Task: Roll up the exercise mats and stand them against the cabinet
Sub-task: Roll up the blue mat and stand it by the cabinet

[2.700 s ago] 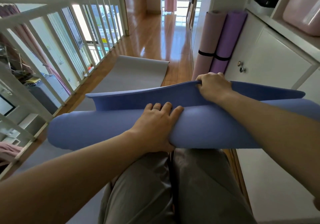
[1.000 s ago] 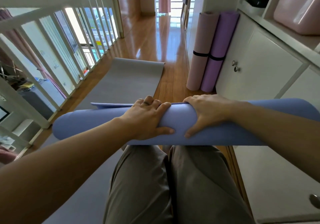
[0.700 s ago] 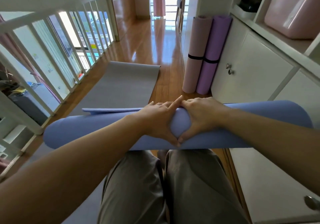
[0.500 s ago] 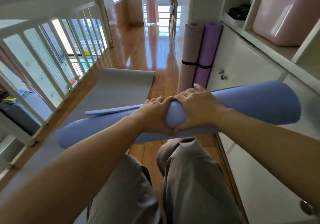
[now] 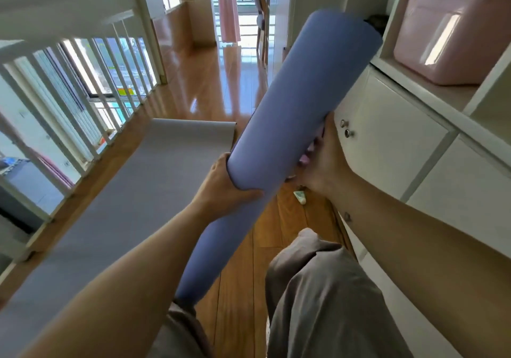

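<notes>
— Roll (image 5: 290, 103) of blue mat: where is it?
— In the air, tilted, between the person's arms. Its top end is up by the cabinet (image 5: 392, 141) shelf on the right, and its low end is down by the left leg.
— Does it touch the cabinet?
— I cannot tell; the top end overlaps the shelf edge in this view.
— Who holds it?
— The left hand (image 5: 221, 191) wraps round it below the middle, thumb across the front. The right hand (image 5: 323, 164) lies against its right side, thumb pointing up along it (its fingers go behind the roll, so I cannot tell whether they curl).
— And the rest?
— A grey mat (image 5: 154, 186) lies flat on the floor (image 5: 215, 92) beside the railing (image 5: 91, 86). A small tube (image 5: 300, 197) lies on the floor near the cabinet's foot. A pink box (image 5: 448, 33) sits on the shelf.
</notes>
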`<state>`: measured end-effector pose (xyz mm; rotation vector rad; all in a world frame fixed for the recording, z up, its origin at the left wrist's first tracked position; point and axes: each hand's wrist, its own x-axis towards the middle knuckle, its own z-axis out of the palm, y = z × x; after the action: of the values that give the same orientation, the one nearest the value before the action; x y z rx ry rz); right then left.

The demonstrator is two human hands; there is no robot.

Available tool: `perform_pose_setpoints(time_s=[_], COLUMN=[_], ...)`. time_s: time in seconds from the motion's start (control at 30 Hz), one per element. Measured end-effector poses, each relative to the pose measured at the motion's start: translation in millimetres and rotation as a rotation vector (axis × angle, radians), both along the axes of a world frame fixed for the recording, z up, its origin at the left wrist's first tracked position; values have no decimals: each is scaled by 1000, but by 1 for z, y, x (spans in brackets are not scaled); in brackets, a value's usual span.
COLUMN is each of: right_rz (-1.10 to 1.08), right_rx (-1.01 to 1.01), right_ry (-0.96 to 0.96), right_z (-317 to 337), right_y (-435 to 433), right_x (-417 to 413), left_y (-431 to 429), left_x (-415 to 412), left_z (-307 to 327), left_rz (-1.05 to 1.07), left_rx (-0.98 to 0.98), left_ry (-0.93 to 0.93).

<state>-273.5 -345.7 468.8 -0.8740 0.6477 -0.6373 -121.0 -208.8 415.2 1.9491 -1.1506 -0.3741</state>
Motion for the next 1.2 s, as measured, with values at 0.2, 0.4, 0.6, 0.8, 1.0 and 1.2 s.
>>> perform_pose_setpoints(time_s=[0.2, 0.4, 0.6, 0.8, 1.0, 1.2], right_rz=[110, 121, 129, 115, 5, -15], right_rx=[135, 72, 107, 95, -144, -309], right_ry=[31, 153, 258, 249, 379, 410], right_z=[-19, -43, -74, -84, -79, -65], right_y=[-22, -23, -31, -40, -42, -35], right_x=[14, 46, 64, 70, 62, 52], left_y=[-18, -34, -45, -55, -47, -27], left_x=[21, 37, 47, 53, 63, 63], left_z=[-28, -62, -104, -108, -81, -31], left_rz=[16, -13, 8, -9, -114, -51], left_rx=[191, 167, 167, 167, 385, 308], left_ry=[-50, 48, 57, 54, 118, 635])
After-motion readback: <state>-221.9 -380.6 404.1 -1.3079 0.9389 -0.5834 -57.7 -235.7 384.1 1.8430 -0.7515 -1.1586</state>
